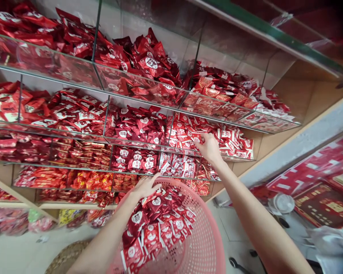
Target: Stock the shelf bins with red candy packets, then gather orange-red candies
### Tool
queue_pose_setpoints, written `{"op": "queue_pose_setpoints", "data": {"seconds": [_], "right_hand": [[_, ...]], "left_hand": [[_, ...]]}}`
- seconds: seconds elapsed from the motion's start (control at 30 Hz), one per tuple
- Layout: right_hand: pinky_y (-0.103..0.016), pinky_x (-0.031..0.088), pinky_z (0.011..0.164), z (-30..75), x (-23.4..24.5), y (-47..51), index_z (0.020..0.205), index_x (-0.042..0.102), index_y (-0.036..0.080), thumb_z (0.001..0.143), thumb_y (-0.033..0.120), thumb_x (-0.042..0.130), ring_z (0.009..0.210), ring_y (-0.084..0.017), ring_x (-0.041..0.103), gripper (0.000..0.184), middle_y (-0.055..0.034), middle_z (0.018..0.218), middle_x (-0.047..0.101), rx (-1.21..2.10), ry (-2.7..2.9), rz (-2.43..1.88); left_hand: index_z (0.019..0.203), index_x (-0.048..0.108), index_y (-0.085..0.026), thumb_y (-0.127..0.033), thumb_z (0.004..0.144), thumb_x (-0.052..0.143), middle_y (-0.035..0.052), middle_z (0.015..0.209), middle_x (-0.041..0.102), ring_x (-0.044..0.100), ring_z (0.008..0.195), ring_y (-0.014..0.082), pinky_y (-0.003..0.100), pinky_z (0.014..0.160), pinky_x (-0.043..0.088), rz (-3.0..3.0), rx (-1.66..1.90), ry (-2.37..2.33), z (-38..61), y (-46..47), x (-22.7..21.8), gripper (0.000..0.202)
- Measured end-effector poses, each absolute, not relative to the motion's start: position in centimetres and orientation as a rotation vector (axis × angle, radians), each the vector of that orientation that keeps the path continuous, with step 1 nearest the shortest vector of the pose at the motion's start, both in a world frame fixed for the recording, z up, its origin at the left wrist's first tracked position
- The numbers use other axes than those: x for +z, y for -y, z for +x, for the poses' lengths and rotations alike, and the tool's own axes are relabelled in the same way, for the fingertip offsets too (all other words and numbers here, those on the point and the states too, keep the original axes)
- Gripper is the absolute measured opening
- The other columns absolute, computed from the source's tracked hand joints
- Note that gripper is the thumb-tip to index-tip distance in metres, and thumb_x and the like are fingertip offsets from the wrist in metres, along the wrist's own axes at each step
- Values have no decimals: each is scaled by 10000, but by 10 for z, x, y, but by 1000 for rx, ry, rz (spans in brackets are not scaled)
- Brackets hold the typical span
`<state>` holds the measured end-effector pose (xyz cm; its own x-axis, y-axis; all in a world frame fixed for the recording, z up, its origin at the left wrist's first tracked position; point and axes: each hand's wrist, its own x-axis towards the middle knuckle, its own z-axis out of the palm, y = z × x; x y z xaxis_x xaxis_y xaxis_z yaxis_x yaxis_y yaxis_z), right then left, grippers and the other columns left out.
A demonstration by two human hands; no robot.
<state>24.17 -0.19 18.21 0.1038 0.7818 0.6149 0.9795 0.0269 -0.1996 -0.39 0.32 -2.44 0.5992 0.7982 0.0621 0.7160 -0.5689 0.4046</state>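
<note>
My left hand (146, 187) rests with fingers spread on the far rim of a pink perforated basket (205, 243), next to a heap of dark red candy packets (157, 224) inside it. My right hand (208, 147) reaches into a glass bin (231, 156) of red and white candy packets (237, 142), its fingers curled down among them. What those fingers hold is hidden.
Tiered glass bins (103, 80) full of red packets cover the wall ahead. A woven basket (64, 258) sits on the floor at the lower left. Red boxes and decorations (322, 190) lie at the right, beside a wooden side panel (303, 102).
</note>
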Motion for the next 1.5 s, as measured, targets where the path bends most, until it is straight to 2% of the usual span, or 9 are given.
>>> {"op": "queue_pose_setpoints", "data": {"seconds": [0.1,0.23,0.4,0.63,0.93,1.03,1.13,1.37,1.5], "right_hand": [[-309,405,661,236,181,30,901,551,154,735,330,545,666,-167,512,242,-41,751,543,-425,1672,-1654],[-280,407,551,223,160,68,969,513,170,751,406,543,491,-124,471,323,21,585,531,-86,1555,-1567],[-265,453,535,215,125,96,911,508,180,714,419,592,577,-139,556,320,-36,744,626,414,1384,-1442],[-290,487,596,224,113,104,942,516,175,683,430,626,672,-158,584,379,-59,850,635,570,1197,-1403],[-282,503,621,142,47,148,839,509,177,659,438,657,620,-138,617,351,-11,744,627,1426,1016,-1339],[-268,509,595,120,23,158,809,484,178,643,500,642,595,-133,626,395,-4,763,609,1530,966,-1360],[-245,484,503,106,5,167,758,473,174,626,585,599,513,-125,603,449,18,674,575,1608,1031,-1414],[-177,291,335,89,-11,186,552,458,175,712,609,475,432,-112,542,463,43,487,441,1524,1442,-1579],[-179,336,326,84,-19,187,618,450,182,678,634,490,382,-114,530,458,73,437,411,1679,1349,-1589]], "left_hand": [[1335,211,-321,-575,834,252,39,1055,603,554,979,225,329,839,382,2516,325,-1236,-3,-3,-25,563],[1336,215,-316,-582,830,255,40,1043,609,550,983,234,343,843,379,2509,303,-1263,-1,-3,-26,573],[1343,197,-319,-578,829,270,44,1140,569,530,1022,246,358,856,371,2498,332,-1226,-1,-4,-29,581],[1344,203,-324,-582,828,268,47,1058,603,552,974,244,354,829,380,2494,340,-1222,-3,-5,-30,581],[1343,187,-322,-584,825,282,39,1104,586,537,1009,238,352,853,372,2486,332,-1237,-1,-2,-27,588],[1345,180,-314,-578,825,291,37,1105,587,536,1012,238,338,843,376,2483,326,-1238,-2,-1,-27,593],[1345,178,-302,-569,827,298,39,1091,594,540,1006,236,332,838,375,2481,319,-1226,-2,-2,-27,595],[1346,184,-298,-595,814,292,42,1047,611,550,982,245,337,824,377,2498,286,-1235,-2,-4,-26,618],[1346,190,-288,-591,812,307,49,1089,596,544,996,239,324,828,374,2467,300,-1210,-3,-3,-26,625]]}}
